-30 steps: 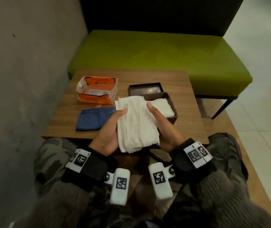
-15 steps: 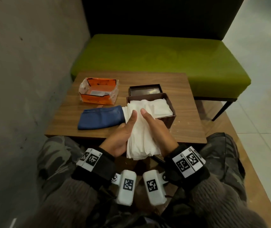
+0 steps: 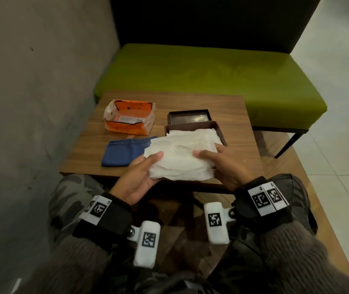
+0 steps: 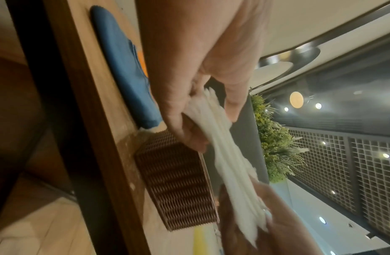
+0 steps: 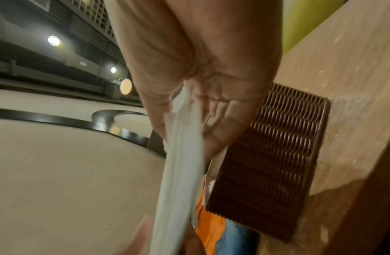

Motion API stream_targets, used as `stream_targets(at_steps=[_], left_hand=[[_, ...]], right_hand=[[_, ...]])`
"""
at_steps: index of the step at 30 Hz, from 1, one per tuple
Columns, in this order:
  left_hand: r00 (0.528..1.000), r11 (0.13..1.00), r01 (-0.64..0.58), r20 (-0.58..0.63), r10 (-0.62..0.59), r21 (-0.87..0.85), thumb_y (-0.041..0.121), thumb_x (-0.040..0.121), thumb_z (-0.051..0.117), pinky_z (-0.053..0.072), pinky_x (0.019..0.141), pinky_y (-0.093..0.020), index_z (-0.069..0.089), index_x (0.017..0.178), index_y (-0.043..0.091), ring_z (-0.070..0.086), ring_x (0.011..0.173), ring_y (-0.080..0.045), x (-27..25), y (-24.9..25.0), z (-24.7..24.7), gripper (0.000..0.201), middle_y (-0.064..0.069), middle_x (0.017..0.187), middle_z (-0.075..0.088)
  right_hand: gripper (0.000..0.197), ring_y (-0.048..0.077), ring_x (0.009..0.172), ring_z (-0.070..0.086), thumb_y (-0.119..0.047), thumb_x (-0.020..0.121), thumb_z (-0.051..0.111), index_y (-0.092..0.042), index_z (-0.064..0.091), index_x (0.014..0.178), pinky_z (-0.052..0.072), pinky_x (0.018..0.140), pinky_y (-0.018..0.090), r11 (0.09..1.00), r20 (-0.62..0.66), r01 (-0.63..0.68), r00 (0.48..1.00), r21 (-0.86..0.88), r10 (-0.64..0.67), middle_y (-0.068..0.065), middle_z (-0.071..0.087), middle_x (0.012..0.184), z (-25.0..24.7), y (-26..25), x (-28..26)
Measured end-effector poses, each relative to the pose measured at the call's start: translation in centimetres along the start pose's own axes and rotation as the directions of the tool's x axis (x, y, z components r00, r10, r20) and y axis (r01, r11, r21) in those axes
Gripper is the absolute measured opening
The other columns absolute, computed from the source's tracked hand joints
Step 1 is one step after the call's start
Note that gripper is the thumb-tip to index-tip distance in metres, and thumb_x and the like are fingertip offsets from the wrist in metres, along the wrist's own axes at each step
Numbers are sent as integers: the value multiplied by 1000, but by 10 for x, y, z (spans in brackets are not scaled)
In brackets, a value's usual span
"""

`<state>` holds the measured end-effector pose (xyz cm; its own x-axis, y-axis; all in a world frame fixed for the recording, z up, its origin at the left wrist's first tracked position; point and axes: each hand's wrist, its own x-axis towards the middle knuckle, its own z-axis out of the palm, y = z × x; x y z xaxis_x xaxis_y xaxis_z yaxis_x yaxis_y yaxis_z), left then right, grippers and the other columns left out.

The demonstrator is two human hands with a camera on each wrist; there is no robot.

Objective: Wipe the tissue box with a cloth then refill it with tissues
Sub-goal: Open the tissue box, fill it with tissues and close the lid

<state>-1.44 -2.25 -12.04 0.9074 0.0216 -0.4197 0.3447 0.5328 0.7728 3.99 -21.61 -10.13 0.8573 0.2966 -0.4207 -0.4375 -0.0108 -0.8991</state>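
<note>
Gripping a stack of white tissues [image 3: 180,158] from both sides, the 2 hands hold it flat above the near edge of the table [image 3: 97,149]. The left hand [image 3: 139,177] curls round the stack's left end, thumb on top and fingers [image 4: 189,136] beneath; the right hand [image 3: 222,166] clamps the right end the same way. The far edge of the stack overlaps the open brown box [image 3: 220,132], which already has tissues in it. Just behind the box lies its lid [image 3: 188,116], upturned. A folded blue cloth [image 3: 122,153] lies on the table left of the stack, and an opened orange wrapper [image 3: 129,117] sits beyond the cloth. A green bench [image 3: 211,77] stands behind the table.
</note>
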Motion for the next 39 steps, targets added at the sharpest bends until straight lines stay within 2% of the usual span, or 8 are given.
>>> stream_targets(at_steps=[9, 14, 18, 24, 27, 30, 34, 39], left_hand=[[990, 998, -63, -123, 65, 22, 17, 96, 48, 53, 87, -38, 53, 124, 13, 65, 104, -23, 4, -13, 25, 29, -9, 116, 66], [950, 955, -194, -199, 240, 226, 11, 92, 54, 51, 91, -35, 58, 107, 16, 64, 101, -18, 16, 3, 29, 16, -4, 110, 66], [890, 820, -338, -127, 438, 462, 1, 85, 62, 55, 77, -21, 53, 118, 6, 64, 91, -12, 38, 18, 36, 35, -8, 111, 64], [877, 500, -224, -51, 478, 837, 10, 79, 72, 48, 64, -20, 49, 115, 12, 60, 83, -15, 69, 21, 35, 43, -8, 101, 64], [757, 336, -296, 5, 653, 894, 9, 77, 73, 41, 59, -8, 50, 121, 11, 49, 67, -4, 68, 23, 34, 50, -1, 97, 58], [664, 21, -475, 342, 665, 880, 16, 80, 70, 39, 78, -14, 58, 113, 12, 52, 83, -14, 63, 18, 28, 35, -4, 101, 57], [806, -385, -355, 487, 336, 852, 50, 88, 41, 19, 85, -27, 68, 102, 25, 40, 112, -18, 62, 6, 17, 39, 8, 110, 57], [716, -163, -411, 428, 552, 897, 32, 93, 48, 34, 80, -34, 68, 92, 13, 49, 95, -20, 80, 40, 21, 28, -1, 94, 59]], right_hand=[[38, 21, 108, 62, -26, 89, 62, -19, 53, 125, 51, 96, 45, 929, 38, 53, 998, -367, -42, 1, 64, 119, 15, 5, -2], [21, 28, 97, 66, -3, 91, 54, -2, 61, 111, 57, 78, 41, 945, -86, 52, 993, -323, -84, 15, 67, 110, -9, -15, 9], [14, 17, 75, 63, -4, 89, 62, -3, 66, 103, 49, 55, 21, 925, -216, 115, 955, -363, -203, 3, 67, 84, -23, -37, 26], [22, 20, 91, 59, -11, 89, 65, -3, 67, 109, 43, 76, 26, 746, -275, 61, 907, -663, -319, 10, 67, 104, -37, -35, 49], [32, 23, 99, 58, -19, 90, 63, -4, 60, 118, 39, 76, 25, 604, -241, 33, 899, -796, -367, 11, 64, 114, -37, -31, 54], [50, 31, 119, 46, -21, 88, 65, -8, 47, 132, 37, 95, 32, 528, -220, 73, 854, -846, -471, 15, 47, 131, -29, -25, 51], [39, 25, 119, 41, -31, 91, 58, -17, 54, 127, 36, 95, 32, 269, 34, 213, 839, -939, -543, 9, 49, 126, -12, -15, 35], [45, 24, 113, 51, -53, 92, 50, -21, 60, 122, 45, 93, 41, 178, 168, 227, 941, -958, -292, 6, 55, 122, -7, -16, 34]])
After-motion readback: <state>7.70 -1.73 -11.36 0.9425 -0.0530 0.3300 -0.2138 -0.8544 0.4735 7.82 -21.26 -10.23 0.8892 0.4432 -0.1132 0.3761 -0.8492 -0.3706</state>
